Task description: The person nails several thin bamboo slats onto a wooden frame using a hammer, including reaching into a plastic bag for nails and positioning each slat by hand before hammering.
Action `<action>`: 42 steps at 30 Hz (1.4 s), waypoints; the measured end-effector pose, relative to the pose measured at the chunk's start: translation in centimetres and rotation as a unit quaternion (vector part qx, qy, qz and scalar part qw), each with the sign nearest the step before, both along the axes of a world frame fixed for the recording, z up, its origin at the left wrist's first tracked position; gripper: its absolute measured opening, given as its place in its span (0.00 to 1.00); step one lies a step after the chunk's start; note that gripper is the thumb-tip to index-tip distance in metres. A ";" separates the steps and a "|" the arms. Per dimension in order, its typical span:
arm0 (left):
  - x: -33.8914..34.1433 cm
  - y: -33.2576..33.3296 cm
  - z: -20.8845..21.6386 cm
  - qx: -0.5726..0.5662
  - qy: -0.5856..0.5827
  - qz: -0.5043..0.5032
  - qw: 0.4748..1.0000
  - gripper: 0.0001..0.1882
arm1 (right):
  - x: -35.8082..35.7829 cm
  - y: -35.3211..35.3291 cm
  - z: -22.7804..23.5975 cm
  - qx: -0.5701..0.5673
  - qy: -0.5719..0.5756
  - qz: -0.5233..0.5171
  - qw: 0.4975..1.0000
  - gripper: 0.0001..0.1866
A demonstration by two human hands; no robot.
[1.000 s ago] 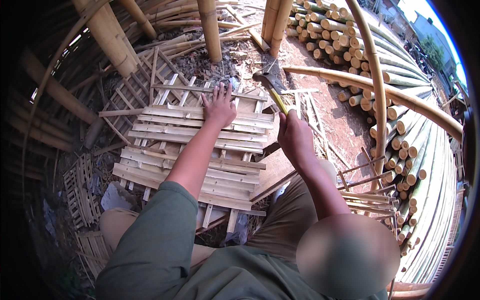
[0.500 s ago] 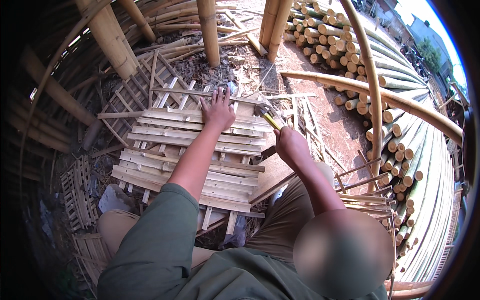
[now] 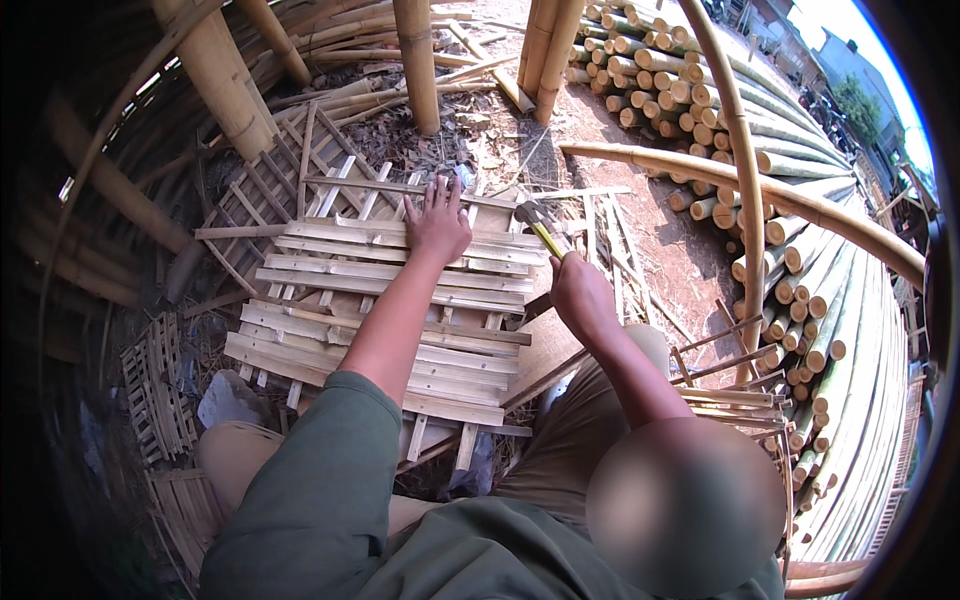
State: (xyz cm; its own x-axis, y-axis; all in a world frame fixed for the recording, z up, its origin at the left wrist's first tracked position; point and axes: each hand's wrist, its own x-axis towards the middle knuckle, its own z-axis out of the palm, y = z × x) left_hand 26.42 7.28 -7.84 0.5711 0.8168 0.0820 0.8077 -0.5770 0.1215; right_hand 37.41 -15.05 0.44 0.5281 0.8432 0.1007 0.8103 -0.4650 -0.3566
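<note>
A panel of split bamboo slats (image 3: 390,350) lies before me, its light strips laid across thinner cross strips. At its far edge runs a narrow slat (image 3: 355,184), and my left hand (image 3: 440,225) rests there with fingers spread, the fingertips reaching over that slat. In my right hand (image 3: 582,295) is a hammer (image 3: 545,234) with a yellow handle. Its metal head is just above the right end of the far slat; whether it touches cannot be told. No nail can be made out there.
Cut bamboo poles (image 3: 690,95) are stacked along the right. A curved bamboo pole (image 3: 740,180) crosses in front of them. Upright bamboo posts (image 3: 417,70) stand at the far side. Small slat lattices (image 3: 160,385) lie at the left, and a flat board (image 3: 545,355) sits under the panel.
The hammer head has shifted slightly to the right over the slat's end. My left hand stays nearly in place on the far edge.
</note>
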 end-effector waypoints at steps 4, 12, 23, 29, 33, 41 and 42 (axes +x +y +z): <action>-0.6 0.5 0.2 -0.002 -0.005 0.011 1.000 0.35 | -0.4 0.7 2.1 0.027 0.005 -0.009 1.000 0.20; -0.1 -0.1 0.6 -0.006 -0.002 0.008 1.000 0.35 | 0.5 0.4 0.8 -0.007 -0.017 0.014 1.000 0.20; -1.4 -0.4 1.0 0.052 -0.303 -0.201 0.930 0.17 | 3.0 4.1 -1.6 0.034 0.099 -0.187 0.977 0.34; -2.4 -0.7 0.5 0.006 -0.280 -0.240 0.929 0.07 | 4.3 6.0 -5.4 0.033 0.121 -0.185 0.975 0.35; -3.3 -2.3 1.3 -0.041 -0.243 -0.204 0.948 0.10 | 3.8 6.1 -5.1 0.020 0.151 -0.199 0.968 0.32; -5.5 -5.7 -0.4 0.005 -0.168 -0.147 0.975 0.21 | 4.1 5.9 -5.2 0.031 0.181 -0.196 0.963 0.32; -5.6 -5.9 -0.4 0.004 -0.169 -0.147 0.975 0.21 | 3.8 5.8 -4.9 0.028 0.190 -0.190 0.963 0.30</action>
